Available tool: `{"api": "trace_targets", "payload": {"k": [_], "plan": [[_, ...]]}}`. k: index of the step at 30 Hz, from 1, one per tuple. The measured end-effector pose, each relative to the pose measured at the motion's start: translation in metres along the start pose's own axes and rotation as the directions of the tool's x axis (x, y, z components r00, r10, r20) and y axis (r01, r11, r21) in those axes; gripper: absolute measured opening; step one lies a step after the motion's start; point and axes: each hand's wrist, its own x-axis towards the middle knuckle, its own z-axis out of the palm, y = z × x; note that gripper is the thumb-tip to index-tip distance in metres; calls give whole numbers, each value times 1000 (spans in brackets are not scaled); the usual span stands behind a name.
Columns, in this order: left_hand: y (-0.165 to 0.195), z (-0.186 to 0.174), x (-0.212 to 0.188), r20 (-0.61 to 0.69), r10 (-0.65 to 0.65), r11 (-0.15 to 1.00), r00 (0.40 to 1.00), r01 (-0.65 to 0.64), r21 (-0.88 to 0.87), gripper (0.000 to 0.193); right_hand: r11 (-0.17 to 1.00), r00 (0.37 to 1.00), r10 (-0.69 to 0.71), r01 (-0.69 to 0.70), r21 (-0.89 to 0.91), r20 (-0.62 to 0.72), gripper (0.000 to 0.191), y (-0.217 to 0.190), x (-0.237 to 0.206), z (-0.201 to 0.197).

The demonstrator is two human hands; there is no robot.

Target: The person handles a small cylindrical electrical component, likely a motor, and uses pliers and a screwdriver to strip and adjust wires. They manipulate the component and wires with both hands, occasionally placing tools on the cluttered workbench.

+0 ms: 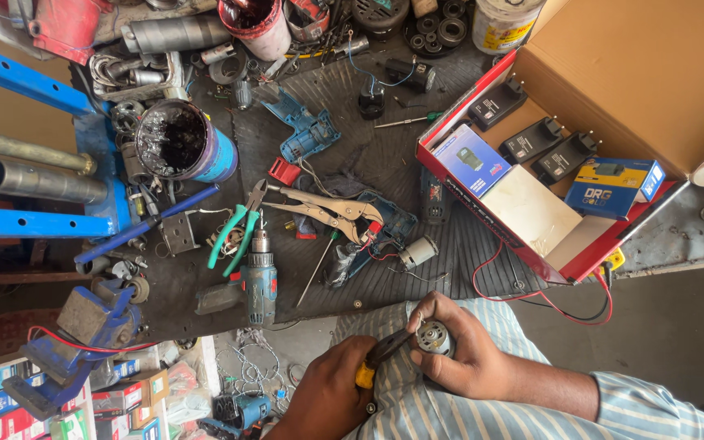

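Motor (pixel 432 336) gripped in right hand (pixel 462 350); left hand (pixel 332 391) clutches pliers (pixel 378 358) (yellow-handled).

Motor (pixel 432 336) half hidden in right hand (pixel 458 350); tool tip unclear.

Probably a power-tool repair workshop: dismantled blue drill housings (pixel 309 132), steel locking pliers (pixel 327 210) and a blue bench vise (pixel 83 334) crowd the grimy ribbed black surface (pixel 393 163).

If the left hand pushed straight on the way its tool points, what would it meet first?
The left hand holds a yellow-handled tool aimed up-right; its tip already reaches the small motor in the right hand, so probably the motor first.
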Motion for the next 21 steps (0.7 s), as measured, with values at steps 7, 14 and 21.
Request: {"api": "trace_targets", "payload": {"k": [7, 14, 21], "plan": [[2, -4, 1, 25, -26, 1000, 999, 26, 17, 56, 1000, 1000, -17, 17, -23, 20, 25, 0, 1, 0], [4, -5, 0, 0, -33, 997, 999, 33, 65, 56, 1000, 1000, 16, -16, 5, 10, 26, 1, 2, 2], [5, -6, -2, -4, -33, 996, 999, 33, 81, 57, 1000, 1000, 23, -23, -17, 11, 25, -8, 6, 3]]}}
